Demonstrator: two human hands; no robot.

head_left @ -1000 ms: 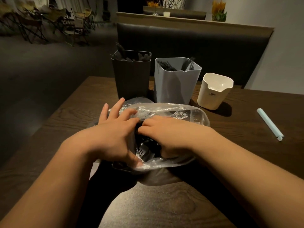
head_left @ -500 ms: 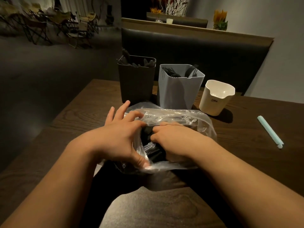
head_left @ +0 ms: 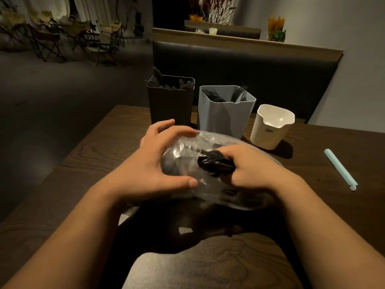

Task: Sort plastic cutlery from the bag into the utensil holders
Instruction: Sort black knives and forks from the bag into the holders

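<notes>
The table [head_left: 312, 163] is dark wood with a strong wavy grain. Behind it stands a bench back [head_left: 250, 65] of smooth dark padding. On the table before me lies the bag [head_left: 187, 146], thin clear plastic, wrinkled and shiny. Behind the bag stand three holders with rounded corners: the black holder [head_left: 169, 103] and the grey holder [head_left: 223, 115], both with black cutlery inside, and the shorter cream holder [head_left: 270, 130] on the right.

My left hand [head_left: 154, 161] clasps the left side of the bag, fingers bent wide over the top and thumb pressed below. My right hand [head_left: 252, 165] is clenched around a bundle of black plastic cutlery [head_left: 214, 162], which sticks out leftward from my fist, between my two hands. I cannot tell if plastic covers it. A pale blue stick [head_left: 339, 167] lies far right.
</notes>
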